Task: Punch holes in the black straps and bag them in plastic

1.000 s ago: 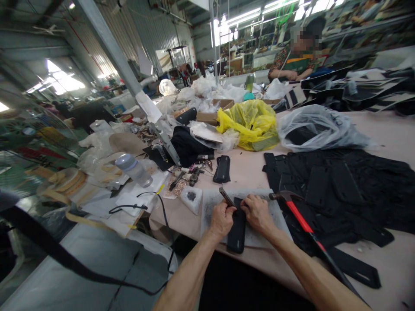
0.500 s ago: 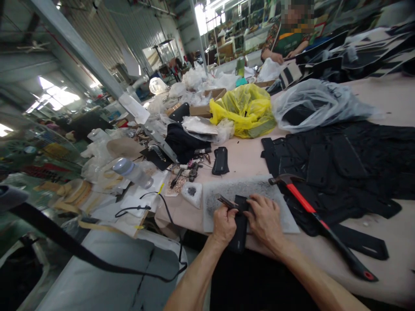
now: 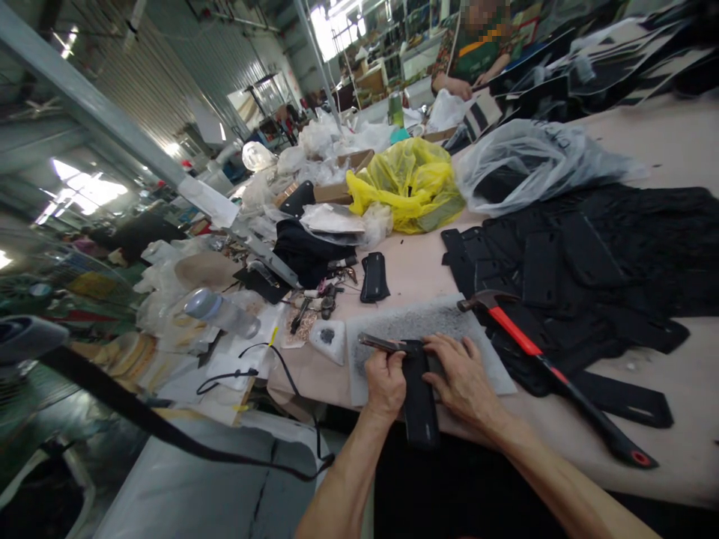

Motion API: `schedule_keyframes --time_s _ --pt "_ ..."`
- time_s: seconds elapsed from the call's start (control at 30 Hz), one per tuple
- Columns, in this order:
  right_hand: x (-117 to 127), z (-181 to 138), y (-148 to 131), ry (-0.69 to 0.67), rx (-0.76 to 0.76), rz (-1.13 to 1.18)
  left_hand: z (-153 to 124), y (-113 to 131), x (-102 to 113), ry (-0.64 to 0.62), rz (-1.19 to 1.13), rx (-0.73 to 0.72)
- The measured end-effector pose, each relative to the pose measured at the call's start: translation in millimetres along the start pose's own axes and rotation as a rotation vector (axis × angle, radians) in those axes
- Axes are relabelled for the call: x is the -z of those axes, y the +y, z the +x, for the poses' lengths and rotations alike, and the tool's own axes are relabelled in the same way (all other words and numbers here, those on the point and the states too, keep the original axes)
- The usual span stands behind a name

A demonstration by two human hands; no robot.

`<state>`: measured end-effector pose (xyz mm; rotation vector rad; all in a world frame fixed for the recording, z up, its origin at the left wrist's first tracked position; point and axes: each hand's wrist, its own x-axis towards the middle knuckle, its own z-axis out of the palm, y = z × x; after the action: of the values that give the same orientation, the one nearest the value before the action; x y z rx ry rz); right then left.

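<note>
The black piece (image 3: 420, 408) lies with its near end past the edge of the desk (image 3: 413, 258) and its far part on the grey slab (image 3: 410, 322). The left hand (image 3: 386, 382) pinches a metal tool (image 3: 375, 342), swung from raised to nearly flat since a second ago, so it now seems laid across the piece's far end. The right hand (image 3: 457, 374), fingers slightly spread, steadies the right edge. Beyond sits a yellow bag (image 3: 413, 187).
</note>
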<state>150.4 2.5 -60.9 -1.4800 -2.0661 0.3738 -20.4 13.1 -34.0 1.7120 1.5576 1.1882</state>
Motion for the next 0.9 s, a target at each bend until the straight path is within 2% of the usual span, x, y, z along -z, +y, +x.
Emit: schedule_keyframes --time_s 0.27,0.9 --pt "-0.8 0.0 -0.4 0.041 -0.031 -0.01 21.6 -6.5 -8.3 -0.174 -0.028 -0.079" --pt "-2.2 -0.3 1.7 0.028 -0.028 -0.009 31.5 -5.8 1.4 -0.331 0.025 -0.082"
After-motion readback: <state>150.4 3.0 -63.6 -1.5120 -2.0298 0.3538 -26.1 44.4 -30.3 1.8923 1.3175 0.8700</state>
